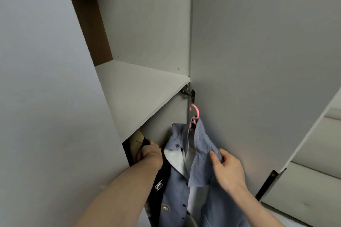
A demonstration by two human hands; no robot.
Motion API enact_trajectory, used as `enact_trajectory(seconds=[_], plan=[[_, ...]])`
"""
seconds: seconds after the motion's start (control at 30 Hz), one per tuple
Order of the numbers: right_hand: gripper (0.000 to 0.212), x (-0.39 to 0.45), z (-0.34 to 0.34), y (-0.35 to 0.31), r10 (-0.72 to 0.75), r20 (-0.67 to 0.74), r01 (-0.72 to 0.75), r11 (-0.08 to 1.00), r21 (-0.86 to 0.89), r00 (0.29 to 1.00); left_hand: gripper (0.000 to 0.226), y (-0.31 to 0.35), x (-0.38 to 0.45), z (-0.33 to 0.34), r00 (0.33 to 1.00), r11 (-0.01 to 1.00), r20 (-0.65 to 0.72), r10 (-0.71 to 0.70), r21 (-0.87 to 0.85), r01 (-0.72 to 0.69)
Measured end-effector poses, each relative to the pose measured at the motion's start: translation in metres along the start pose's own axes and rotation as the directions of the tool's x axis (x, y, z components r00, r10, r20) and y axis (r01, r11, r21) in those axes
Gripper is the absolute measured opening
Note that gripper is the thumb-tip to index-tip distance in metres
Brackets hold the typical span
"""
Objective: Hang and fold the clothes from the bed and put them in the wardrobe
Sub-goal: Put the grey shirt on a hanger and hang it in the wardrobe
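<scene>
Below the wardrobe shelf: work zone, hanging bay under the grey shelf (140, 86), door (258, 61) swung open on the right.
Shirt: one blue button shirt (184, 180) on one pink hanger (194, 114); hook is up beside the door hinge (188, 93), not on a rail that I can see. Shirt front hangs open, pale lining showing.
Right hand: right hand (227, 167) pinches the shirt's right shoulder/collar cloth between thumb and curled fingers.
Left hand: left hand (147, 151) reaches into the bay and grips a dark garment (160, 188) already hanging there, fingers curled round its top edge; looks like it is pushing it aside to make room.
Rail: not visible, hidden under the shelf.
Handling: shirt is light, soft, floppy; it sags from any grip point and can slide off the smooth plastic hanger if tilted. Cloth pinch steers it but doesn't carry it well.
Grip advice: take the hanger at the neck just under the hook, keep it level, let the fabric hang free.
Count: shirts on hangers in hand 1; pink hangers 1; dark garments in bay 1 seen, plus a tan item (136, 140) behind it, type unclear; shelves 1; hinges 1; hands 2.
Stage: judged mid-hang, hook not yet seated.
</scene>
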State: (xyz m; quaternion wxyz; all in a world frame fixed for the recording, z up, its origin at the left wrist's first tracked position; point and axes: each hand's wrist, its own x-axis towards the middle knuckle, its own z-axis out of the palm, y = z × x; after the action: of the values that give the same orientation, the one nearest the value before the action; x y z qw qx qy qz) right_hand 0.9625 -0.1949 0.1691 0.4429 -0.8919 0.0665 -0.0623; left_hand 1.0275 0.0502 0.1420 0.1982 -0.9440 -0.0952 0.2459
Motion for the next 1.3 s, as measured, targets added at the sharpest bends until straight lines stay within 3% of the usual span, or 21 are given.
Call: enact_trajectory(seconds=[0.27,0.5,0.93,1.03,1.1,1.17,1.23,1.3], plan=[[0.034,0.038,0.050,-0.023,-0.045,0.145,0.052,0.998,-0.046,0.988,0.038,-0.006,-0.013,0.001,0.996,0.993,0.081,-0.043,0.116,0.033],[0.035,0.057,0.096,-0.048,-0.112,0.250,0.112,0.994,0.015,0.962,0.037,-0.014,-0.025,0.000,0.998,0.988,0.062,-0.011,0.154,0.002],[0.034,0.097,0.155,-0.094,-0.289,0.356,0.277,0.957,0.085,0.889,0.035,-0.016,-0.066,-0.016,1.000,0.999,0.018,0.017,0.050,-0.017],[0.033,0.102,0.168,-0.091,-0.297,0.392,0.295,0.953,0.068,0.870,0.035,-0.017,-0.088,-0.030,0.993,0.998,-0.097,0.069,0.005,-0.068],[0.035,0.104,0.174,-0.086,-0.300,0.409,0.296,0.952,0.075,0.862,0.040,-0.020,-0.110,-0.040,0.964,0.993,-0.245,0.105,-0.021,-0.114],[0.035,0.106,0.183,-0.080,-0.308,0.450,0.308,0.948,0.076,0.838,0.048,-0.026,-0.131,-0.049,0.902,0.987,-0.418,0.113,-0.056,-0.150],[0.027,0.107,0.194,-0.075,-0.341,0.509,0.361,0.930,0.063,0.790,0.056,-0.036,-0.148,-0.056,0.792,0.976,-0.603,0.092,-0.102,-0.191],[0.022,0.105,0.201,-0.075,-0.354,0.530,0.395,0.918,0.039,0.771,0.057,-0.047,-0.159,-0.064,0.711,0.958,-0.702,0.049,-0.168,-0.231]])
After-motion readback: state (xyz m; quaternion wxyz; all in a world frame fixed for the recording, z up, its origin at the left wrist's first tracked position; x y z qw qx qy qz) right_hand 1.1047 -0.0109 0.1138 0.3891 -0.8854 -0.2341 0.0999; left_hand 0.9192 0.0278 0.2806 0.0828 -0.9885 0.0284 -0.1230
